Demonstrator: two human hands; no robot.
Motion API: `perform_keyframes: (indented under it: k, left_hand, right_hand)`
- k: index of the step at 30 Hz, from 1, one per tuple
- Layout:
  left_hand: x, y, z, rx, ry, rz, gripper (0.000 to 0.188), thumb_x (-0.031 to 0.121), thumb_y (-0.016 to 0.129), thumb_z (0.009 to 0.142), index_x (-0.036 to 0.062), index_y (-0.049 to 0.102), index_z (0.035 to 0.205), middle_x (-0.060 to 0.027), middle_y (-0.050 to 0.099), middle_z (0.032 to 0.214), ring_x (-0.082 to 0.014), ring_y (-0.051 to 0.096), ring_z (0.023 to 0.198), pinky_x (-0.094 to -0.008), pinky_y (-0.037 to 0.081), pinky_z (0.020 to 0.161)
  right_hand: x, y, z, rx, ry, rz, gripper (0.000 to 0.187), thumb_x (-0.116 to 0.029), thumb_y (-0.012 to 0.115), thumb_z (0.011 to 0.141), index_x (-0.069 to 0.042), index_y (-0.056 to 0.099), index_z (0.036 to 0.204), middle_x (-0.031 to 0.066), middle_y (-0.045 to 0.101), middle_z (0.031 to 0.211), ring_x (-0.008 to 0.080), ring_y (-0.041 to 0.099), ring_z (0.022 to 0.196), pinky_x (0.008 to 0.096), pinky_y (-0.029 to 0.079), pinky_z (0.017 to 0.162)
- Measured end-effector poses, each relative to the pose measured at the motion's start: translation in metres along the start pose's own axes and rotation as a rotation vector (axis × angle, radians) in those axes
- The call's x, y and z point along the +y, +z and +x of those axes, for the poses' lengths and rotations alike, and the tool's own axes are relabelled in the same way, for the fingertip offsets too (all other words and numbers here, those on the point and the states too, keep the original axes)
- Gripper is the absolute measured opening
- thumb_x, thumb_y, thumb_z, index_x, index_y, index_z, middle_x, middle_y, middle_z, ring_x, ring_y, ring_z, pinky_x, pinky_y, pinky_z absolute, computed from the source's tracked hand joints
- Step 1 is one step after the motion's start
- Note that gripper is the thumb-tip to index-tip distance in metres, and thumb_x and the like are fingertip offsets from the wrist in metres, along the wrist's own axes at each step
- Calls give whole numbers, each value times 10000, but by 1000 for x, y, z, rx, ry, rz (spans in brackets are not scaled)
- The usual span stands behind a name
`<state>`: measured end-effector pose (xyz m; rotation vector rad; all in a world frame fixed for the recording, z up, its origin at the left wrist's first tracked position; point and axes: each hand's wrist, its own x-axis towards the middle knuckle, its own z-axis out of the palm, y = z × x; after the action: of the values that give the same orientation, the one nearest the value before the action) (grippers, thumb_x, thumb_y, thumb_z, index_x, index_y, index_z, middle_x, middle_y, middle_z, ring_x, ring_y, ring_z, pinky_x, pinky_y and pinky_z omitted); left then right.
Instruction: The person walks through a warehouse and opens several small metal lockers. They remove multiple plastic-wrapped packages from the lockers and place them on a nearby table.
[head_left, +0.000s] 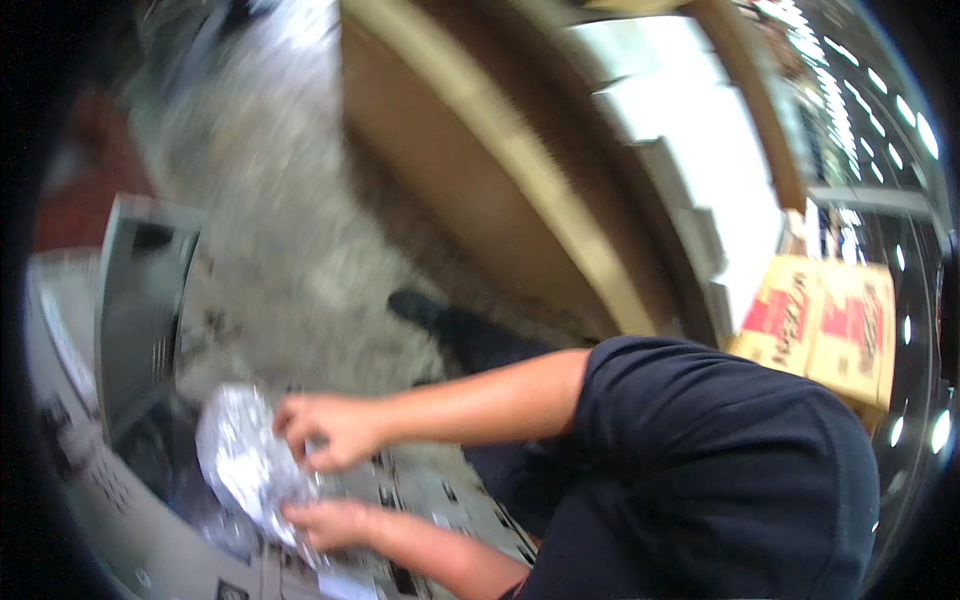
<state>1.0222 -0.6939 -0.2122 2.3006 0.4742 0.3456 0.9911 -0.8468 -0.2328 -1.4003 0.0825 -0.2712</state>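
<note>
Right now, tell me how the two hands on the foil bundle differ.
The right hand grips the upper side of the crinkled silver foil bundle, its bare forearm reaching across from a dark sleeve. The left hand presses the bundle's lower edge, nearer the frame's bottom. Both touch the foil; blur hides the fingers.

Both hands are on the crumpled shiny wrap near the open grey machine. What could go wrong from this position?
1. The crumpled foil-like wrap looks thin; pinched between the right hand and the left hand, it might tear.
2. The wrap sits at the edge of the grey machine, so it may slip into the dark opening.
3. The picture is blurred, which suggests quick movement and perhaps an unsure grip.
</note>
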Motion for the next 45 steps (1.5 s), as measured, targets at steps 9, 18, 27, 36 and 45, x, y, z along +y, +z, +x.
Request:
perform_keyframes:
  k: [9,18,27,36,45]
  left_hand:
    - [42,-74,-42,-558,438,-414,338,129,565,989,-85,586,1250,-270,581,1348,-354,594,1155,-484,465,1027]
    - [209,-150,-96,-1409,649,-371,478,76,557,919,-56,547,1378,-158,622,1291,-270,606,1153,-418,505,991]
    - [331,-203,-190,-2038,-39,-712,396,97,638,850,-62,641,1212,-126,704,1136,-218,682,1026,-359,533,940]
    - [336,-189,-199,-2078,119,-719,365,212,577,1029,-26,594,1305,-107,660,1254,-218,635,1139,-356,486,1019]
    - [379,-164,-179,-2027,489,-852,495,290,668,1006,-39,561,1360,-107,633,1264,-201,582,1195,-348,454,1047]
  right_hand:
    - [-139,-19,-144,432,73,-134,144,-174,699,860,-43,699,920,155,618,1181,301,630,1029,394,540,817]
    - [-349,-117,-285,747,-9,-766,749,-399,852,809,-42,546,1392,199,524,1437,354,518,1328,443,399,1144]
    - [-442,-120,-350,771,201,-308,337,-329,619,1049,-4,682,989,-60,571,787,28,485,741,231,419,631]
    - [-476,-100,-352,1071,63,-579,322,-265,603,1057,22,680,934,4,595,745,75,518,693,261,434,609]
    - [-462,-93,-297,1322,-63,-709,277,-224,602,1058,42,674,1028,30,651,816,99,569,742,250,451,664]
